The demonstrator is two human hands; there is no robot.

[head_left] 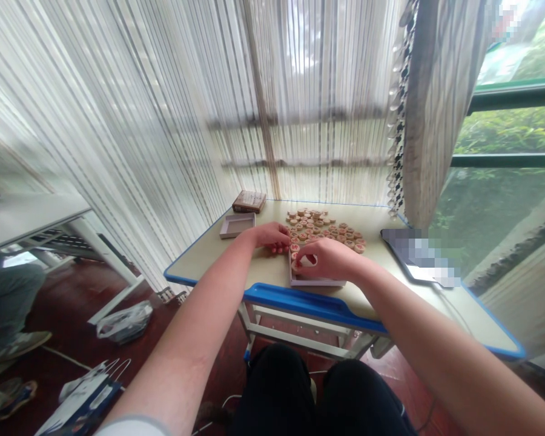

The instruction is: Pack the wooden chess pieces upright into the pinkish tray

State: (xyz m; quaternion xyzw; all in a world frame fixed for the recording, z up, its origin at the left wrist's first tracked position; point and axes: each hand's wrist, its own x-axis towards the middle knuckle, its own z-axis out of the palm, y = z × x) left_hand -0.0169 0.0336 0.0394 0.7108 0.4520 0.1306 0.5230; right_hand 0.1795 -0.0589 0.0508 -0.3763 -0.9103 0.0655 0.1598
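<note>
Round wooden game pieces (326, 228) lie scattered across the middle of a small blue-edged table (300, 303). My left hand (272, 235) rests at the left edge of the pile with fingers curled down onto some pieces. My right hand (327, 257) hovers over a shallow white box tray (318, 281) near the table's front edge, fingers curled around a piece with red marking. A few pieces sit in the tray beside that hand.
An empty white box half (237, 224) and a brown wooden box (249, 201) lie at the table's far left. A dark tablet (418, 257) lies at the right. Striped curtains hang behind; another table and bags on the floor are at left.
</note>
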